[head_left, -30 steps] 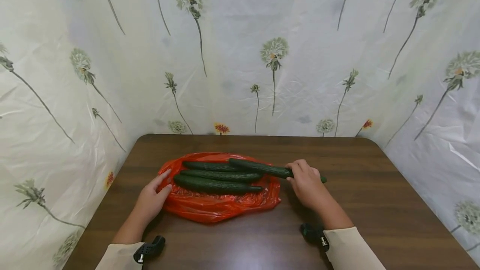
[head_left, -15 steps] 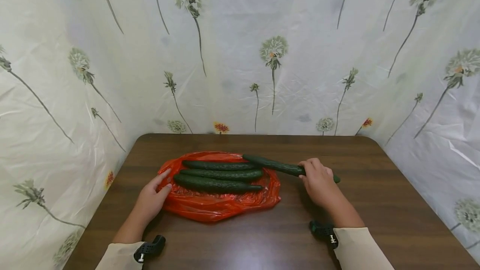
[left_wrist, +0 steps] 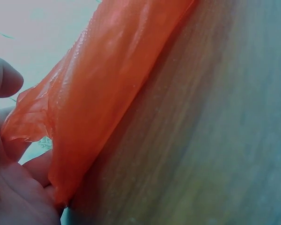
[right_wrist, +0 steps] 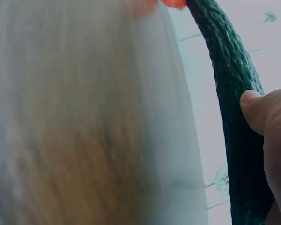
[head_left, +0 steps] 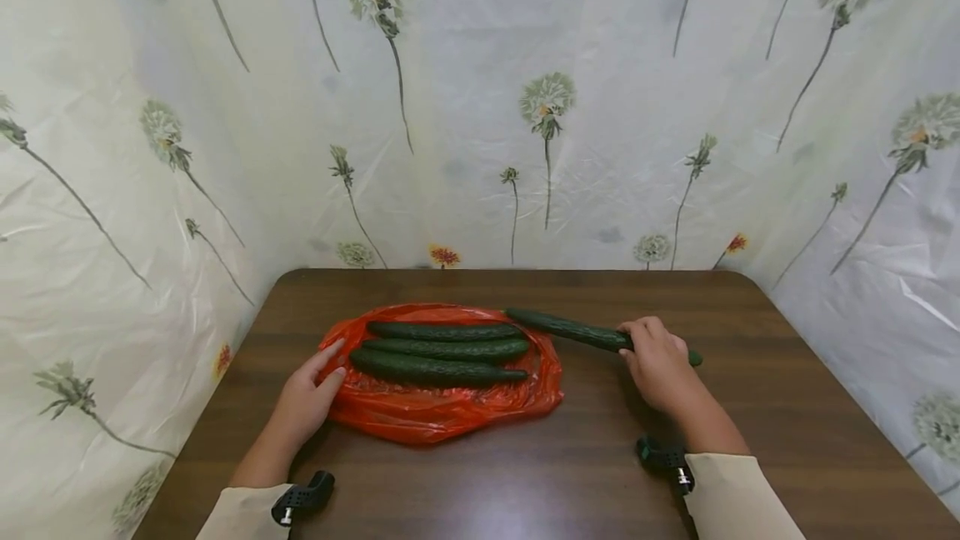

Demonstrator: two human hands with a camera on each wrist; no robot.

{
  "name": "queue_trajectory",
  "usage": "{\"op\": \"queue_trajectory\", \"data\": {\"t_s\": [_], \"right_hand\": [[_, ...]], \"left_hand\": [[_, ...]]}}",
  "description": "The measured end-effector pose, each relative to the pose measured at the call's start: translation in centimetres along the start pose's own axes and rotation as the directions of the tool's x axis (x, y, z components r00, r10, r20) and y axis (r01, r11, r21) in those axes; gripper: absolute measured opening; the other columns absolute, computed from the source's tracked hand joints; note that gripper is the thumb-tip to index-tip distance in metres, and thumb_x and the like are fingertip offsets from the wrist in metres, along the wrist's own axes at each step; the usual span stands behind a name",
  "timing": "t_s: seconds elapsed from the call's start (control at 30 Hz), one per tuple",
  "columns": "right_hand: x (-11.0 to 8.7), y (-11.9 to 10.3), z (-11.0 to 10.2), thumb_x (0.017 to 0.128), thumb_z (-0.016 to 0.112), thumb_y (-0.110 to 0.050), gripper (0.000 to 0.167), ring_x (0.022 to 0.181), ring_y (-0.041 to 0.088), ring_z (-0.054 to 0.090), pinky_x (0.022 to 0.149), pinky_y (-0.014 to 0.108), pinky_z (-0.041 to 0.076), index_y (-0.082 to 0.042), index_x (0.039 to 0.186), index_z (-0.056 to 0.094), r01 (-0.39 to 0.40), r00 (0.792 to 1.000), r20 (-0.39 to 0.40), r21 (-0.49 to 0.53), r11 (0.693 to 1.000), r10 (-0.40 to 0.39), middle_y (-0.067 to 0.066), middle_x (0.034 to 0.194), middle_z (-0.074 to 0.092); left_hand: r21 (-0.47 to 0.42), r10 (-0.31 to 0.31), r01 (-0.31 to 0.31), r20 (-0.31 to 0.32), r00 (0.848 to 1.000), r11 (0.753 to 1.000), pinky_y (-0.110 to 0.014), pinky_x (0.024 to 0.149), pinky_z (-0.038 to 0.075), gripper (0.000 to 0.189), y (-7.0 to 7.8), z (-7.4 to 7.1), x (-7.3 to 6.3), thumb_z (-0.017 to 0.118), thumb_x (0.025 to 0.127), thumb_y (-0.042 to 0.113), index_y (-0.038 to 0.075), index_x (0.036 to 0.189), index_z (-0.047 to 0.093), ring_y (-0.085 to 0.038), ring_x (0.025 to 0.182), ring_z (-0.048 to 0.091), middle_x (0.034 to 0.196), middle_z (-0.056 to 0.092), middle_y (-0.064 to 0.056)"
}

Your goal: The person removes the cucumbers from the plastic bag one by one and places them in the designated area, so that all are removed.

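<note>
A red plastic bag (head_left: 442, 423) lies spread on the table, with three dark green cucumbers (head_left: 438, 369) side by side on it. At the bag's left end, my left hand (head_left: 303, 398) holds its edge between thumb and fingers; in the left wrist view the red film runs into the hand, hiding part of the fingers. My right hand (head_left: 660, 365) grips another cucumber (head_left: 562, 327) near its right end. That cucumber slants from the bag's upper right edge out to the right. In the right wrist view the thumb (right_wrist: 253, 105) presses along its bumpy skin.
The brown wooden table (head_left: 480, 482) has its far edge against a pale curtain (head_left: 465, 107) printed with dandelions. Black straps with cameras (head_left: 303, 498) sit on both wrists, below light sleeves.
My right hand has moved right, drawing its cucumber off the other cucumbers to the bag's upper right edge. The left hand and the bag have stayed in place.
</note>
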State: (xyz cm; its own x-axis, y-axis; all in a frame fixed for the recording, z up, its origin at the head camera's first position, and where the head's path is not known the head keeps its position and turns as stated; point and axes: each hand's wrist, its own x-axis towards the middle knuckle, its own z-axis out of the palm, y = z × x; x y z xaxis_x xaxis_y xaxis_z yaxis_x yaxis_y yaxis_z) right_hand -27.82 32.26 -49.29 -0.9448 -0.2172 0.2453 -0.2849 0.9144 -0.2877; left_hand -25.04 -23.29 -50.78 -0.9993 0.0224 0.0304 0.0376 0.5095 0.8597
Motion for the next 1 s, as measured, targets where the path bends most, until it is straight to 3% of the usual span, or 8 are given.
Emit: {"op": "queue_trajectory", "data": {"t_s": [0.27, 0.7, 1.0], "right_hand": [[-0.6, 1.2, 0.0, 0.106, 0.061, -0.013, 0.039, 0.126, 0.046, 0.05, 0.104, 0.07, 0.031, 0.002, 0.141, 0.052, -0.035, 0.999, 0.017, 0.008, 0.999, 0.035, 0.026, 0.138, 0.045], [-0.6, 2.7, 0.0, 0.107, 0.059, -0.014, 0.041, 0.129, 0.049, 0.046, 0.105, 0.072, 0.03, 0.002, 0.143, 0.05, -0.095, 0.994, 0.064, 0.052, 0.994, 0.092, 0.029, 0.14, 0.042], [-0.7, 4.1, -0.1, 0.107, 0.059, -0.013, 0.038, 0.129, 0.049, 0.048, 0.103, 0.072, 0.031, 0.003, 0.141, 0.053, -0.095, 0.993, 0.083, 0.08, 0.992, 0.089, 0.028, 0.14, 0.044]], "left_hand": [[-0.011, -0.016, 0.016, 0.018, 1.0, 1.0, -0.06, 0.128, 0.021, 0.051, -0.1, 0.2, 0.0, 0.05, 0.11, 0.026, 0.02, 0.16, 0.044, -0.037, 0.158, 0.025, 0.17, 0.033, -0.014], [-0.011, 0.007, -0.007, 0.006, 1.0, 1.0, -0.06, 0.127, 0.021, 0.051, 0.0, 0.0, -0.1, 0.05, 0.11, 0.023, 0.017, 0.16, 0.044, -0.038, 0.158, 0.026, 0.169, 0.034, -0.016], [0.003, 0.006, -0.006, 0.013, 1.0, 1.0, -0.061, 0.127, 0.021, 0.051, 0.0, 0.0, 0.0, 0.049, 0.11, 0.024, 0.017, 0.161, 0.044, -0.039, 0.158, 0.026, 0.169, 0.034, -0.016]]}}
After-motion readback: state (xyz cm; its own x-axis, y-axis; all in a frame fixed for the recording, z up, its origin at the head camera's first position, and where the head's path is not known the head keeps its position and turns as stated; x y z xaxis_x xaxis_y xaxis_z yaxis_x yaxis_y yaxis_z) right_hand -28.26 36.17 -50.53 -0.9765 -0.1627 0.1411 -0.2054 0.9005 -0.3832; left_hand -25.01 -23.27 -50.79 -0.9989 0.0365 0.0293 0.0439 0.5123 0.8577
